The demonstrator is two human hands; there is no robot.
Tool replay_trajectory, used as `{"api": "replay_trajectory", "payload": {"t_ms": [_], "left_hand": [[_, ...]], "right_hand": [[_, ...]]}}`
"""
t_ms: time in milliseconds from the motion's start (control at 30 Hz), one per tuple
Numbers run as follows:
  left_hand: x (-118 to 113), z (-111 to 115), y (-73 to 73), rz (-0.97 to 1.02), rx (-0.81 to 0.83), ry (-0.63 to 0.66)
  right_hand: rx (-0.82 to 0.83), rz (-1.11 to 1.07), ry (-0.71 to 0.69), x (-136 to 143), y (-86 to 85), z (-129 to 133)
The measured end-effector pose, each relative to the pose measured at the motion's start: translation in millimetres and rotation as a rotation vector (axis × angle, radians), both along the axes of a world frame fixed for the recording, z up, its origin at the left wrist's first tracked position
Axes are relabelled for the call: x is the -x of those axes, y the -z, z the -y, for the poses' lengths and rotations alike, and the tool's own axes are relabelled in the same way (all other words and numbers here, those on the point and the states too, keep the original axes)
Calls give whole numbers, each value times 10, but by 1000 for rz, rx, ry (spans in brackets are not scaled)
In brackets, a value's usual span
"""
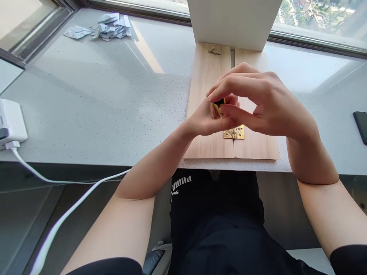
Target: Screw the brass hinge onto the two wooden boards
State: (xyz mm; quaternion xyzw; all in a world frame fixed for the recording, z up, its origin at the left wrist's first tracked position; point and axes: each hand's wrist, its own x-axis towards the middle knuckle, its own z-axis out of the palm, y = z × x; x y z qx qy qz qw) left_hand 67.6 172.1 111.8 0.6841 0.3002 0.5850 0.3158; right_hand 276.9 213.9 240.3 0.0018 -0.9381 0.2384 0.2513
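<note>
Above the wooden boards, a short black-and-yellow handle point(220, 102), which looks like a screwdriver's, points up toward me. My right hand point(266, 103) is closed on it, thumb and fingertips pinching around its top. Curled around it from the left is my left hand point(203, 116), its thumb and fingers partly covered by the right. The tool's lower end is hidden by both hands. Just below them a brass hinge point(239, 132) lies across the gap between the left board point(208, 147) and the right board point(256, 147). Part of the hinge is covered by my hands.
A few small screws point(214, 51) lie on the left board's far end, before an upright white panel point(233, 23). Crumpled papers point(111, 26) lie at the back left. A white charger point(11, 122) with a cable is at left; a dark flat object point(361, 126) at right.
</note>
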Motion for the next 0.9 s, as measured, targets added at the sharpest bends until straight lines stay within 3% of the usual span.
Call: {"api": "replay_trajectory", "payload": {"t_ms": [133, 200, 267, 333, 400, 467, 533, 567, 633, 767, 833, 900], "left_hand": [[269, -59, -94, 26, 136, 329], [500, -138, -6, 158, 186, 316], [770, -271, 225, 245, 177, 87], [1027, -445, 576, 168, 164, -266], [1215, -624, 965, 64, 186, -532], [1297, -756, 1279, 88, 208, -602], [1274, -796, 1414, 144, 225, -603], [1233, -774, 1399, 112, 257, -602], [1116, -658, 1214, -90, 389, -629], [842, -343, 562, -523, 706, -648], [727, -252, 320, -604, 768, -630], [647, -227, 212, -616, 776, -634]], "right_hand": [[-56, 2, -57, -77, -34, -35], [-26, 31, -123, -92, -36, -83], [36, 56, -155, -85, -17, -144], [97, 74, -161, -66, 15, -201], [131, 81, -179, -41, 46, -241], [130, 88, -215, -16, 65, -253], [109, 92, -250, 6, 66, -237], [94, 89, -267, 16, 59, -221], [46, 73, -273, 27, 34, -182], [-58, 63, -191, 26, -15, -122], [-63, 44, -149, 28, -12, -107], [-77, 36, -112, 32, 7, -92]]}}
